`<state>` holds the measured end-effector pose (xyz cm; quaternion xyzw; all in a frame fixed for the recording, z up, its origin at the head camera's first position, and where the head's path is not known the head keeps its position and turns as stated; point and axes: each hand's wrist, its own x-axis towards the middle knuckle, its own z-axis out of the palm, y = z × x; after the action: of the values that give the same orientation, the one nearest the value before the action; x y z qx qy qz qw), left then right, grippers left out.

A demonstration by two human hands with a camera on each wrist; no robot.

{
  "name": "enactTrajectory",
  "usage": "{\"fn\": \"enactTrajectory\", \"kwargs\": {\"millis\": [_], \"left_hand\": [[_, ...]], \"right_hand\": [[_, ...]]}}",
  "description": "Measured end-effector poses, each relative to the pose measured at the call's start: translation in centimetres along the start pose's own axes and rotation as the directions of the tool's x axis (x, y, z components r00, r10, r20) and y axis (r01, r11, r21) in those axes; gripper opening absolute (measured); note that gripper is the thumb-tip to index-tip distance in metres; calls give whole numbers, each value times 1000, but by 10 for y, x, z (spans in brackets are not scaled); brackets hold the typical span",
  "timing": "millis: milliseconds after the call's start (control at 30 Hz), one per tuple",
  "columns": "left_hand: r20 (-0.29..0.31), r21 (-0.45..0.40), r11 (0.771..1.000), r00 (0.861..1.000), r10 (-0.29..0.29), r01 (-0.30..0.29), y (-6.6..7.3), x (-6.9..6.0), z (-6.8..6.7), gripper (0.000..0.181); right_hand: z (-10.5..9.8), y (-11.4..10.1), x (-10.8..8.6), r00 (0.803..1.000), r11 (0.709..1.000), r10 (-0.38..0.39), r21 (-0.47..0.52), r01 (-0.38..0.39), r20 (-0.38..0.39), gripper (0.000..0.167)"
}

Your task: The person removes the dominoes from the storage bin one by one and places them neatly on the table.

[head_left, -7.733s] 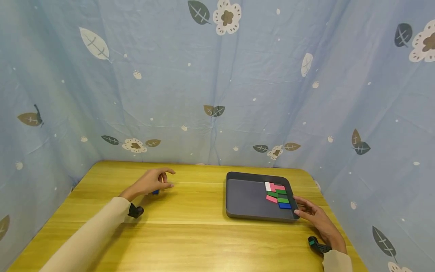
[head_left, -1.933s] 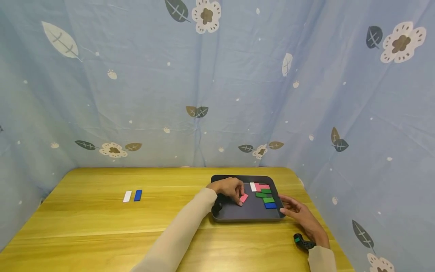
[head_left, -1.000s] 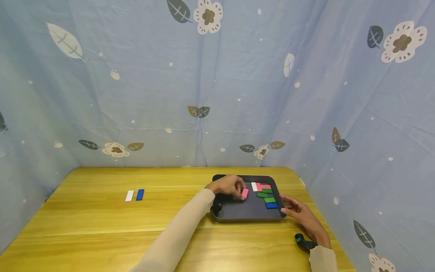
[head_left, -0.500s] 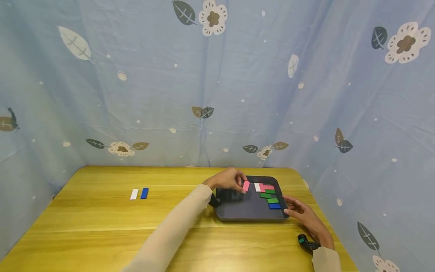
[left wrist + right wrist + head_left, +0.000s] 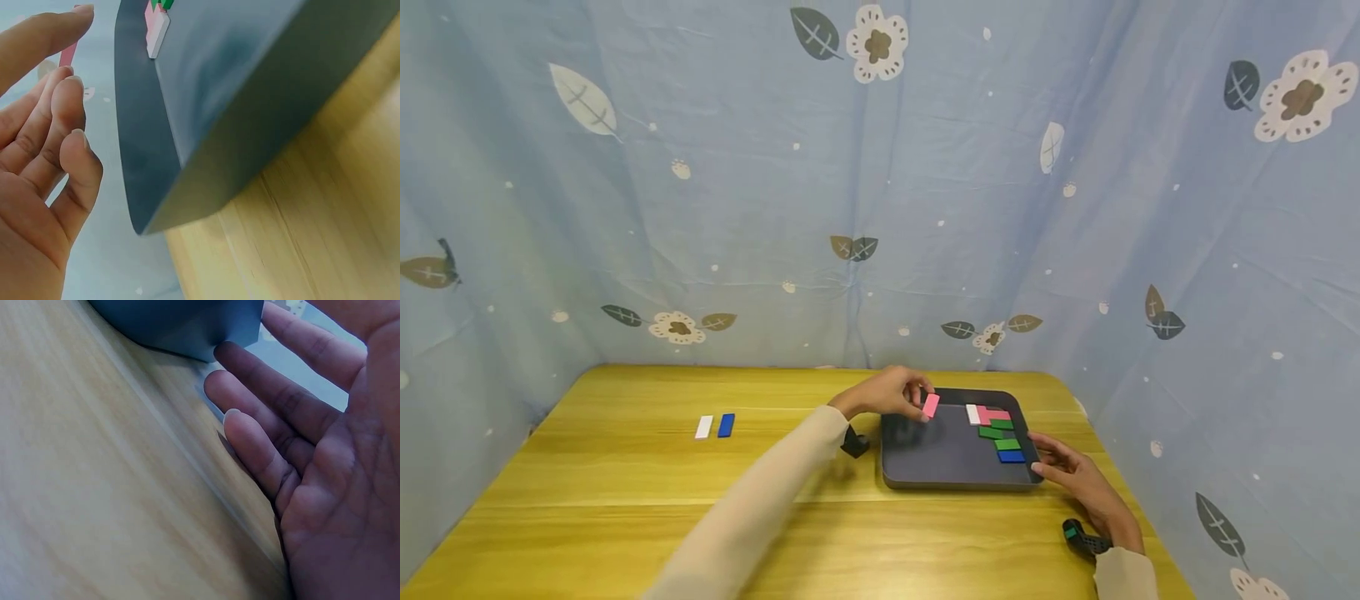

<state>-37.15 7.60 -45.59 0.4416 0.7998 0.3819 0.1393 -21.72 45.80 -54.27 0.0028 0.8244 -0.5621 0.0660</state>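
Note:
My left hand [image 5: 889, 392] pinches a pink block [image 5: 931, 406] above the back left part of the dark grey tray [image 5: 955, 484]. In the left wrist view, the left hand [image 5: 47, 137] has the pink block [image 5: 68, 54] between thumb and finger, outside the tray wall [image 5: 140, 144]. My right hand [image 5: 1086, 485] rests with its fingers against the tray's right side. The right wrist view shows that hand [image 5: 312, 437] with loosely extended fingers by the tray [image 5: 187, 328]. Inside the tray lie a white block [image 5: 973, 414], pink ones [image 5: 997, 415], green ones [image 5: 1007, 445] and a blue one [image 5: 1011, 457].
On the table's left side a white block [image 5: 703, 427] and a blue block [image 5: 726, 425] lie side by side with a small gap. A blue patterned curtain [image 5: 775, 208] hangs behind the wooden table [image 5: 625, 475].
My left hand first had the pink block low in the tray; it has lifted it and moved back and left, to the tray's rear left. The right hand has stayed at the tray's side.

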Motion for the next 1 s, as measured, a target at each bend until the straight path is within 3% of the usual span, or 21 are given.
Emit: {"fn": "enactTrajectory", "kwargs": {"millis": [400, 1000], "left_hand": [[-20, 8, 1000, 1000, -1, 1, -9, -29, -9, 42], [-104, 90, 996, 995, -4, 13, -18, -65, -17, 40]], "right_hand": [[1, 2, 0, 1000, 1000, -5, -10, 4, -8, 65], [3, 1, -2, 1000, 1000, 1, -3, -1, -8, 65]]}}
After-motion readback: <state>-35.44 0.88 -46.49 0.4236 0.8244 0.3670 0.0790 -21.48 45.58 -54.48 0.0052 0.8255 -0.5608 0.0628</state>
